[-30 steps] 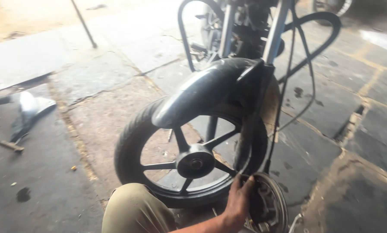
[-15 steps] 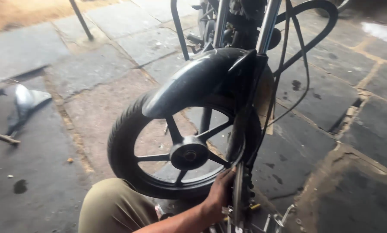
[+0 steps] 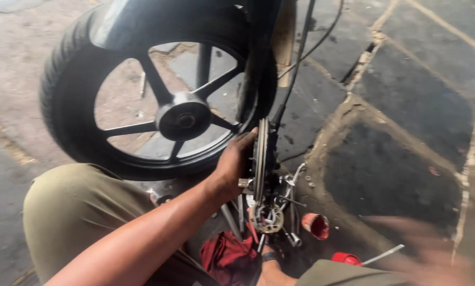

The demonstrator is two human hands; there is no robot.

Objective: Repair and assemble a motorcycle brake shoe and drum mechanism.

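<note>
At the far left the person's knee in olive trousers [image 3: 73,212] fills the lower corner, and above it stands the black motorcycle wheel [image 3: 158,100], upright on the stone floor, its spokes running to a round hub [image 3: 184,119]. From the knee the left forearm reaches rightward and up to the left hand [image 3: 234,167], whose fingers are curled and pressed around the edge of a round metal brake plate [image 3: 261,159]. The plate stands on edge, seen almost edge-on, so its flat face points toward the wheel and its long line runs up and down, just right of the palm and near the tyre's lower right rim. The left hand is plainly the nearer one and is touching it. A black cable [image 3: 295,69] hangs down right beside the plate's top and could get in the way. Below the plate lie loose tools [image 3: 237,217], a red rag [image 3: 229,257] and a small gear-like part [image 3: 267,217]. The right hand [image 3: 272,273] shows only as a wrist at the bottom edge; I cannot tell how its fingers are set. Further right sits a small red cap [image 3: 316,225] on the cracked stone slabs [image 3: 407,159].
</note>
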